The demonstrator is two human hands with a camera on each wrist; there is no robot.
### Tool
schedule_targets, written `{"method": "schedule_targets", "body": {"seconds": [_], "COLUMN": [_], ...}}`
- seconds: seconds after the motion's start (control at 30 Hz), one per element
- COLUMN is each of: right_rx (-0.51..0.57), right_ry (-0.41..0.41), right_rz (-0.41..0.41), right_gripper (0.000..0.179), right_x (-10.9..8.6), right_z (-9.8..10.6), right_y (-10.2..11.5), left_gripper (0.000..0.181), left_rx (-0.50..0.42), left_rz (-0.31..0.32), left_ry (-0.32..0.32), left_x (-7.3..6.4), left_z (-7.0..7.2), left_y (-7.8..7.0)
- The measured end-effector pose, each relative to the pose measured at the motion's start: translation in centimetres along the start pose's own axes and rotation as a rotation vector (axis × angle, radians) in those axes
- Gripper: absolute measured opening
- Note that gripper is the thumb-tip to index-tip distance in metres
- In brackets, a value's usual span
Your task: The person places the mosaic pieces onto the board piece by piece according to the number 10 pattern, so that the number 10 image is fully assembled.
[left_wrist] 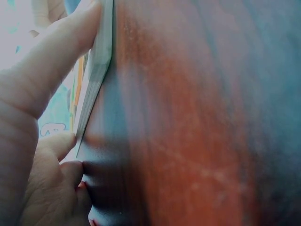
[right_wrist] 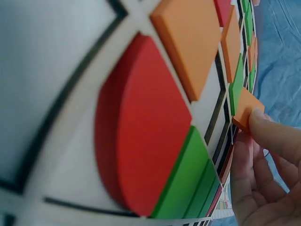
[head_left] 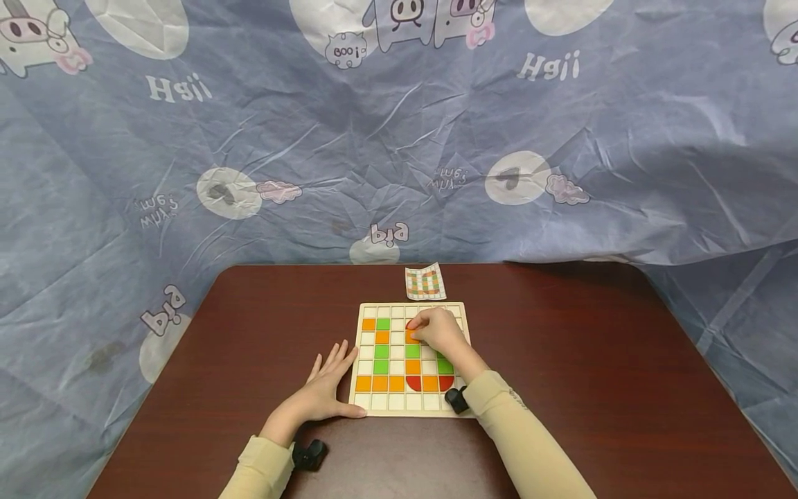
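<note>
A cream grid board (head_left: 405,414) lies on the table with orange and green square tiles and red rounded tiles in its cells. My right hand (head_left: 441,334) is over the upper right part of the board. Between its thumb and fingers it pinches an orange square tile (right_wrist: 245,112), tilted in the right wrist view. A large red rounded tile (right_wrist: 146,127) sits closest to that camera, beside green tiles (right_wrist: 188,181). Along the board's left side, my left hand (head_left: 316,397) spreads its fingers, with the thumb at the near left corner and the fingertips by the edge.
Just beyond the board lies a small creased paper card (head_left: 426,283) printed with a coloured grid. The dark reddish-brown table (head_left: 592,360) extends on both sides. A blue-grey patterned cloth (head_left: 399,152) hangs behind it.
</note>
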State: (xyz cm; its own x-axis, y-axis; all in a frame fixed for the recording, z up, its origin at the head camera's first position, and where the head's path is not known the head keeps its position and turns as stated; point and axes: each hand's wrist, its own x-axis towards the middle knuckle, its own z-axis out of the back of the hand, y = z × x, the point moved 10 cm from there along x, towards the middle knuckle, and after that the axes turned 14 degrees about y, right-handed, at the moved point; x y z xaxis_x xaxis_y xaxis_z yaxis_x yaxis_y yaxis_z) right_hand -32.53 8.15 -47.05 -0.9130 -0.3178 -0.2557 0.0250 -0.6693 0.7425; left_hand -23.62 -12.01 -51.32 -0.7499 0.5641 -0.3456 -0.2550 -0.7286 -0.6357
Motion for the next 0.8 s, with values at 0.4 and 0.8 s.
{"method": "schedule_targets", "body": {"seconds": [0.4, 0.8], "right_rx": [-0.075, 0.142], "right_ry": [0.002, -0.001], "right_rz": [0.008, -0.019], "right_gripper": [0.006, 0.017], "right_x": [0.3, -0.9], "right_z": [-0.4, 1.9], "right_y": [0.2, -2.3], "left_gripper": [0.117, 0.117], "left_rx": [0.004, 0.016], "left_rz": [-0.006, 0.004], "left_ry": [0.0, -0.012], "left_x": [0.1, 0.1], "left_z": [0.0, 0.0], "left_y": [0.2, 0.2]}}
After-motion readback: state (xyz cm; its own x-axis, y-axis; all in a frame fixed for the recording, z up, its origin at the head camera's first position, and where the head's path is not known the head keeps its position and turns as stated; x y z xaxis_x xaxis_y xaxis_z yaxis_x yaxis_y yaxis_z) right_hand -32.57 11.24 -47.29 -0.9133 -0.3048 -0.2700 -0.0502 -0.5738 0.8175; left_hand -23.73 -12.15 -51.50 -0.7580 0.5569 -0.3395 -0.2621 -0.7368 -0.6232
